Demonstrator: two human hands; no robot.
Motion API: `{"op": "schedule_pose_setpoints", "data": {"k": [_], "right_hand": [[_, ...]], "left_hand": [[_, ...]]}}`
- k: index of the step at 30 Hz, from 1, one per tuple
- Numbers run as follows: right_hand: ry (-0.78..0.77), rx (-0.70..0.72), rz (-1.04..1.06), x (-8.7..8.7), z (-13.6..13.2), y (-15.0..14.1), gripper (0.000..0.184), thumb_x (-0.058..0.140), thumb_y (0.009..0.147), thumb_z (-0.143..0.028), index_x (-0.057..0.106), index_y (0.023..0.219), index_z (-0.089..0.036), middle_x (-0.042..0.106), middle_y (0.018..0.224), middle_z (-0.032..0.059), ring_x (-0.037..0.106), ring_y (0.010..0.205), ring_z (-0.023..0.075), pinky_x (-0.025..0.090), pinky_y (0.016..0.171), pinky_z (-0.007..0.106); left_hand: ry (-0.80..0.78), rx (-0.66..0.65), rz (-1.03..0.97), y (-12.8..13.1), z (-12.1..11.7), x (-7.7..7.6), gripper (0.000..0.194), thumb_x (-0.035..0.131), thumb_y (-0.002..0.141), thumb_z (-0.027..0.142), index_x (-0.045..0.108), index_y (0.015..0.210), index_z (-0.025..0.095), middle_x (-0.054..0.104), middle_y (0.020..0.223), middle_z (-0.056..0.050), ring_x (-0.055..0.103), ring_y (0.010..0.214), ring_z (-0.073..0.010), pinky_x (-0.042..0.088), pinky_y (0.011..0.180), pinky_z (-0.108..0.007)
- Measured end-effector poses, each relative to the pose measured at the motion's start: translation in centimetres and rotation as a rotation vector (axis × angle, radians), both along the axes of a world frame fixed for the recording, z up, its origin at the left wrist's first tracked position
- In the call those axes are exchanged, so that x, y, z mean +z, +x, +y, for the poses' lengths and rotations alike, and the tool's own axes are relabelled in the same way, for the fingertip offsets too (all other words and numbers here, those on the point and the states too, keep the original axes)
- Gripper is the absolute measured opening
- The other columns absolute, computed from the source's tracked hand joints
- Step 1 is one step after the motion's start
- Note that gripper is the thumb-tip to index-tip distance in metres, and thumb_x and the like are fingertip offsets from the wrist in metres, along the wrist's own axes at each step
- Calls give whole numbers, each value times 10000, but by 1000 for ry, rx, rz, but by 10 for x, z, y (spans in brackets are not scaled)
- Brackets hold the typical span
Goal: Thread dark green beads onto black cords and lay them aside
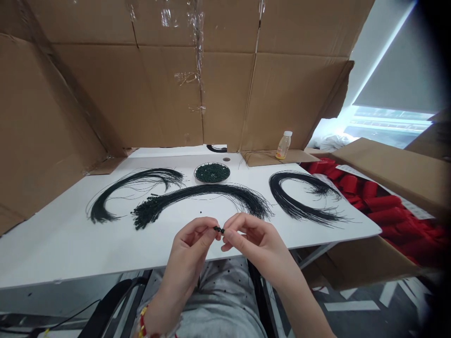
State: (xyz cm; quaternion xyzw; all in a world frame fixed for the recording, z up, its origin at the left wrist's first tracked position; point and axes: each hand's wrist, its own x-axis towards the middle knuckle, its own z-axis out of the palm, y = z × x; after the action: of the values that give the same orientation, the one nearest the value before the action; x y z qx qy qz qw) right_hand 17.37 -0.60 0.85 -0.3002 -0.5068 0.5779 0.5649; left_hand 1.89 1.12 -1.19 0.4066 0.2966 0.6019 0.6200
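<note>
Several small dark beads (219,229) show between the fingertips of my two hands, just over the table's front edge. My left hand (195,241) pinches them from one side, thumb against forefinger. From the other side my right hand (248,234) pinches at their end; any cord there is too thin to make out. Behind the hands lies a bundle of black cords (211,188), with dark beads clustered at its left end (146,211). A round dish (195,176) heaped with dark green beads stands beyond it. One loose bead (200,212) rests on the white table (112,249).
More black cord bundles lie at left (116,188) and right (282,197). A small bottle (283,145) stands on a cardboard flap at the back. Cardboard walls (169,94) enclose the table. At right, an open box (380,164) holds red items (384,216).
</note>
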Motion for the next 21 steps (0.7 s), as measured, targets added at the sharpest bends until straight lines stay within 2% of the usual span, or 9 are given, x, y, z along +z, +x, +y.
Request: {"op": "schedule_pose_setpoints", "data": {"k": [4, 10, 16, 21], "right_hand": [[2, -6, -4, -1, -1, 0, 257, 805, 866, -405, 714, 759, -191, 659, 833, 15, 644, 759, 143, 638, 738, 286], [-7, -13, -12, 1, -2, 0, 255, 815, 856, -401, 706, 759, -192, 665, 839, 15, 648, 752, 144, 628, 735, 284], [-15, -34, -117, 3, -3, 6, 265, 799, 869, -409, 694, 755, -195, 678, 816, 11, 666, 729, 145, 568, 704, 276], [-65, -84, -214, 4, -4, 8, 300, 822, 833, -431, 679, 723, -191, 656, 697, 0, 640, 682, 152, 501, 621, 257]], "left_hand": [[10, -53, -12, -2, 1, -1, 96, 898, 765, 307, 829, 796, 249, 732, 796, 4, 668, 734, -103, 551, 702, -172], [29, -35, -6, -2, 1, -1, 116, 908, 745, 326, 830, 779, 248, 736, 785, -7, 666, 721, -124, 554, 677, -194], [62, 44, 148, -7, 2, -1, 95, 897, 748, 298, 831, 781, 239, 747, 834, -11, 656, 737, -128, 550, 711, -198], [115, 34, 241, -13, 6, -5, 74, 863, 788, 302, 834, 820, 241, 749, 846, -25, 654, 759, -141, 547, 713, -203]]}}
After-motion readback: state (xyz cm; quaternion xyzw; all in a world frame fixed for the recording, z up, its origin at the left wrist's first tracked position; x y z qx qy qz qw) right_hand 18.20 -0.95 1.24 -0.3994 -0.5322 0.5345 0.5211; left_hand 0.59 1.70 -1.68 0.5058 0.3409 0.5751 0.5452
